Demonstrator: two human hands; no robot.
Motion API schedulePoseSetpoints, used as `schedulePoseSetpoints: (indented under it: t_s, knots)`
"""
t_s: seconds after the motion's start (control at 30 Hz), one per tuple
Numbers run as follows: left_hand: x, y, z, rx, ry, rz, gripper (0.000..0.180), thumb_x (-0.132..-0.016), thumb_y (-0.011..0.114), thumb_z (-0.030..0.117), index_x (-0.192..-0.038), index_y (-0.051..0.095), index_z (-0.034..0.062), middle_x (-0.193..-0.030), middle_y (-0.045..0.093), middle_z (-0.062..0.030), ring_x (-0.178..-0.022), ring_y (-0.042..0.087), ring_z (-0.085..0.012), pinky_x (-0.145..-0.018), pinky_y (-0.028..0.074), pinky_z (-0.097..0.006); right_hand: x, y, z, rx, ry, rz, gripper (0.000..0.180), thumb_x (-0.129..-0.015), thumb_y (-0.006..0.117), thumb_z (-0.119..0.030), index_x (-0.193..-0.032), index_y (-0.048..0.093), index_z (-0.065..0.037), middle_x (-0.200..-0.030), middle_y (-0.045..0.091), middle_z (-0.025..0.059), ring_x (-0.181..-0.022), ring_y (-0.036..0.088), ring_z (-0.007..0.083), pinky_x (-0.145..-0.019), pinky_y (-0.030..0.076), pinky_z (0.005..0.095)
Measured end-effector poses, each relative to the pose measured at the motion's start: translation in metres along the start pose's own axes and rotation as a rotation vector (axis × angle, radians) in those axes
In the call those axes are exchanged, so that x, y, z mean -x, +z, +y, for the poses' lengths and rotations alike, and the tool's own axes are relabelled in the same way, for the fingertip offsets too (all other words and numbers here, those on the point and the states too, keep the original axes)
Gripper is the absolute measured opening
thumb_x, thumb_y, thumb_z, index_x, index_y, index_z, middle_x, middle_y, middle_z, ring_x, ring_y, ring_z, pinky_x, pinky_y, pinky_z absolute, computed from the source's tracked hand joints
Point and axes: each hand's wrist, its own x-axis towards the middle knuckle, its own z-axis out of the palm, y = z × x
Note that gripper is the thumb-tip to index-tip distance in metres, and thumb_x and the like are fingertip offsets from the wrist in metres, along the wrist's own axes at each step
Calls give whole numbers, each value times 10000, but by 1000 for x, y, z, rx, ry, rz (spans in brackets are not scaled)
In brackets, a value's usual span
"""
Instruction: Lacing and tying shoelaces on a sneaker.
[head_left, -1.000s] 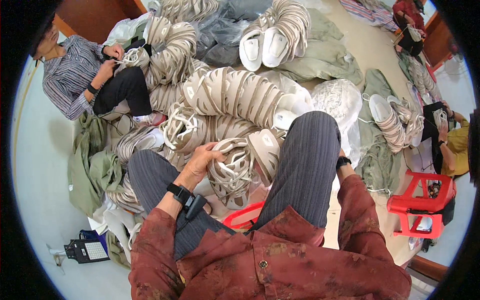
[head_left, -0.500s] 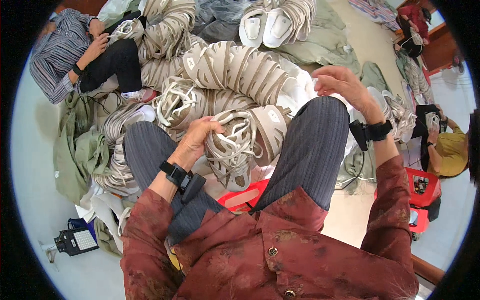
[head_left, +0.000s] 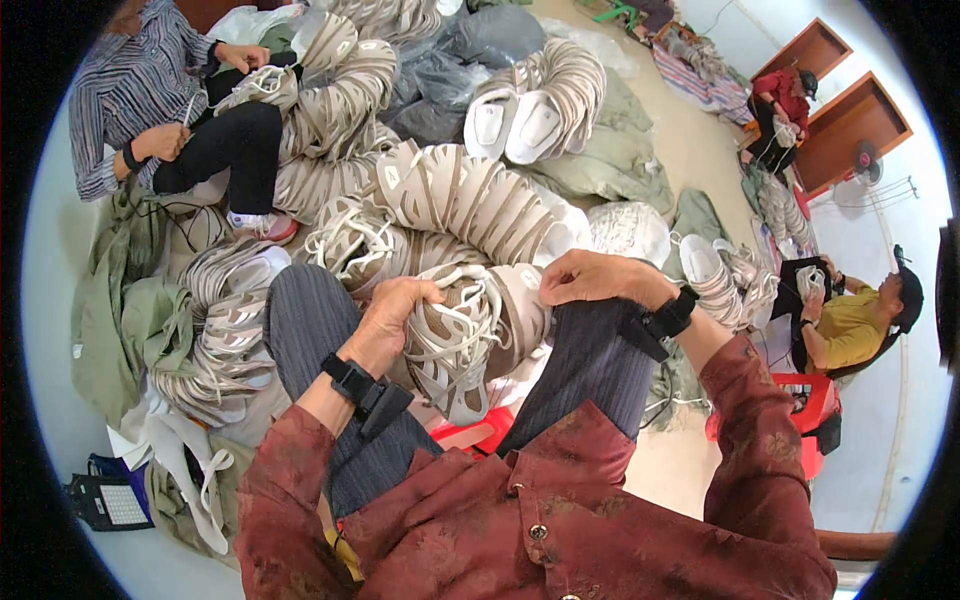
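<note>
A beige and brown sneaker (head_left: 452,335) with white laces lies between my knees, its toe pointing toward me. My left hand (head_left: 393,312) grips it from the left side, the thumb on top near the tongue. At the shoe's heel, my right hand (head_left: 595,278) has its fingers pinched together; anything between the fingertips is too small to make out. The loosely crossed white laces (head_left: 470,310) spread over the front of the sneaker. Just beyond my hands curves a long row of nested beige shoe uppers (head_left: 470,195), and a laced sneaker (head_left: 350,240) rests at its left.
More nested uppers (head_left: 545,100) stand at the back and at left (head_left: 225,350). Green cloth (head_left: 610,150) and grey plastic bags (head_left: 450,60) lie on the floor. A person in a striped shirt (head_left: 140,90) sits at left; another in yellow (head_left: 850,325) sits at right, near a red stool (head_left: 815,400).
My right hand has come down from the raised position at the right to the sneaker's heel, its fingers closing. My left hand keeps its grip. The view has shifted slightly.
</note>
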Motion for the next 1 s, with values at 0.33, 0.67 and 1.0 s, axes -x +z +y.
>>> schedulePoseSetpoints:
  t_s: [0.33, 0.67, 1.0]
  knots:
    - [27, 21, 9, 48, 140, 80, 204, -688, 684, 26, -875, 638, -41, -807, 648, -90, -701, 652, -193, -656, 546, -314, 29, 40, -12, -821, -92, 258, 117, -892, 675, -66, -1006, 691, -45, -889, 645, -32, -795, 575, 58, -741, 482, 222]
    - [84, 46, 31, 128, 285, -31, 151, -807, 628, 93, -931, 641, 9, -861, 663, -70, -826, 656, -167, -831, 520, -299, 41, 21, -48, -1207, -354, 391, 175, -862, 652, -18, -1030, 694, 4, -907, 668, 14, -806, 581, 93, -768, 446, 226]
    - [105, 33, 33, 218, 220, 65, 242, -813, 630, 109, -1023, 680, 1, -934, 724, -79, -811, 699, -172, -789, 556, -306, 20, 3, -85, -1302, -482, 271, 225, -849, 677, -71, -1060, 669, 7, -1012, 670, 48, -972, 622, 148, -918, 464, 260]
